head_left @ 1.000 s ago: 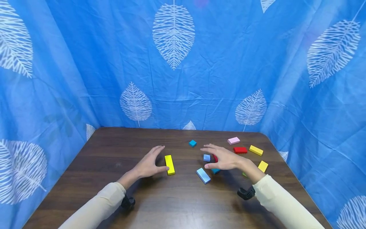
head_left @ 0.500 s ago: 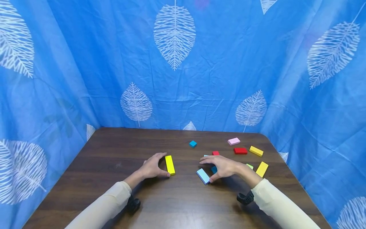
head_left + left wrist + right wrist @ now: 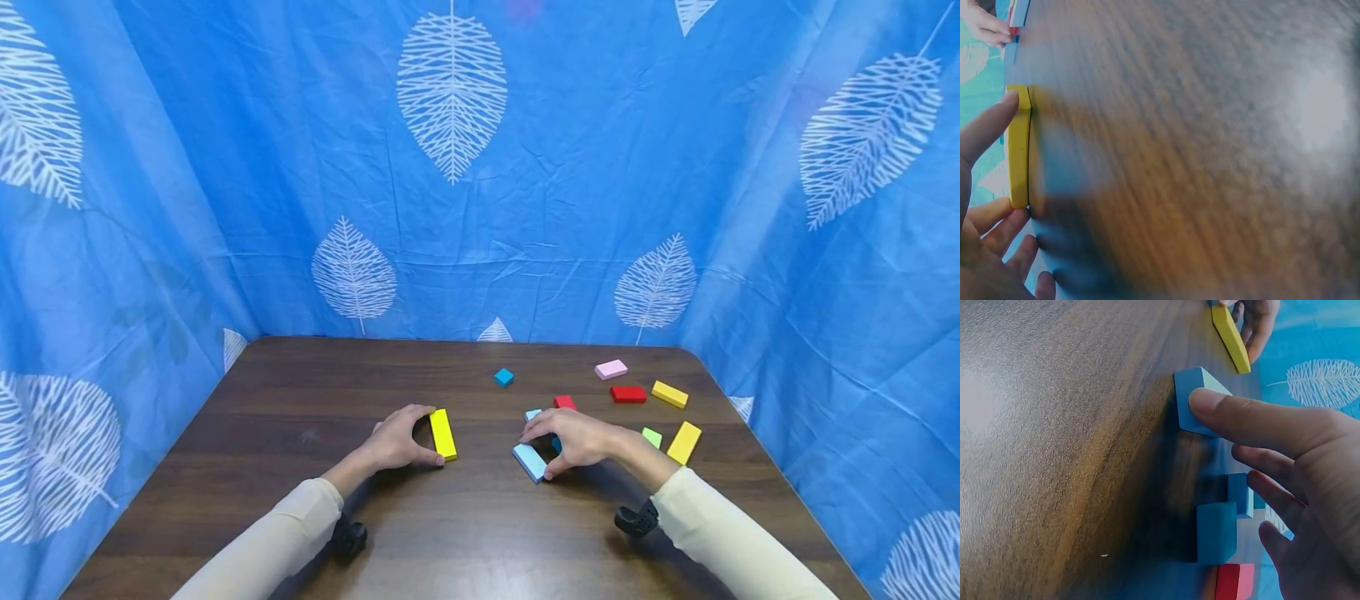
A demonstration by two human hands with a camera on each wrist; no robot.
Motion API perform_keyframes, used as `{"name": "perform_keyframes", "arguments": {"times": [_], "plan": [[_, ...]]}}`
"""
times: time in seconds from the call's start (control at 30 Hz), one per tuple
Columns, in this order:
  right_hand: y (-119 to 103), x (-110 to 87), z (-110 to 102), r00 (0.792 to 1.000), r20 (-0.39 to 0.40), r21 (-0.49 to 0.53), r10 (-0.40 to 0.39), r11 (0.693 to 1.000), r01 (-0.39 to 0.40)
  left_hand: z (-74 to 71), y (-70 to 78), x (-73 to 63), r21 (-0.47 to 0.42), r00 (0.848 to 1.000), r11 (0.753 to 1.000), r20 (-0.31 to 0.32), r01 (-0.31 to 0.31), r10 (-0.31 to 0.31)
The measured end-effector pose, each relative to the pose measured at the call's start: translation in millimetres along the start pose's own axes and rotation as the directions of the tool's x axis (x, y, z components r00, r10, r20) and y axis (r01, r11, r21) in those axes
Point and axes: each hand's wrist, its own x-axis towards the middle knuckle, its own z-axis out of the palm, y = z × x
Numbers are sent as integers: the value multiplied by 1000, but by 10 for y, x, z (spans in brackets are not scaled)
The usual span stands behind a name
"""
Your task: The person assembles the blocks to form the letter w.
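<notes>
My left hand (image 3: 395, 441) pinches a long yellow block (image 3: 443, 434) lengthwise on the brown table. In the left wrist view the thumb presses one end of the yellow block (image 3: 1019, 150) and the fingertips meet its other end. My right hand (image 3: 587, 439) is at a light blue block (image 3: 529, 463) lying slantwise, thumb on its near end and curled fingers by its far end. The right wrist view shows that thumb against the light blue block (image 3: 1188, 403). Beneath the right fingers lie a teal block (image 3: 1215, 533), a smaller blue block (image 3: 1240, 495) and a red block (image 3: 1234, 581).
A small teal block (image 3: 504, 377) sits farther back. Toward the right lie a pink block (image 3: 611, 369), a red block (image 3: 628, 394), two yellow blocks (image 3: 670, 394) and a green block (image 3: 652, 437). Blue leaf-print cloth (image 3: 480, 208) hangs behind the table (image 3: 450, 533) and along its sides.
My left hand has moved right and taken hold of the yellow block's ends. My right hand has come down and nearer, its thumb now on the light blue block.
</notes>
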Motion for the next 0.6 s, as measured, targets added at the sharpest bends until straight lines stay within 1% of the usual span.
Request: {"name": "perform_keyframes", "arguments": {"times": [0.07,0.2,0.27,0.43,0.6], "plan": [[-7,7,-1,1000,-2,-10,19,1000,-19,-11,0,-12,-5,1000,1000,2,-6,6],[-24,23,10,996,-2,-7,94,996,-94,-23,2,-37,-19,1000,1000,6,-7,8],[-27,42,18,993,-11,-4,116,993,-117,-26,-3,-45,-22,1000,1000,4,-9,9],[-33,93,-3,993,-58,-1,103,995,-103,-4,-9,-55,-31,1000,1000,-10,-5,4],[-53,207,-115,991,-101,-2,87,996,-88,8,-10,-64,-19,999,1000,-30,-16,15]]}}
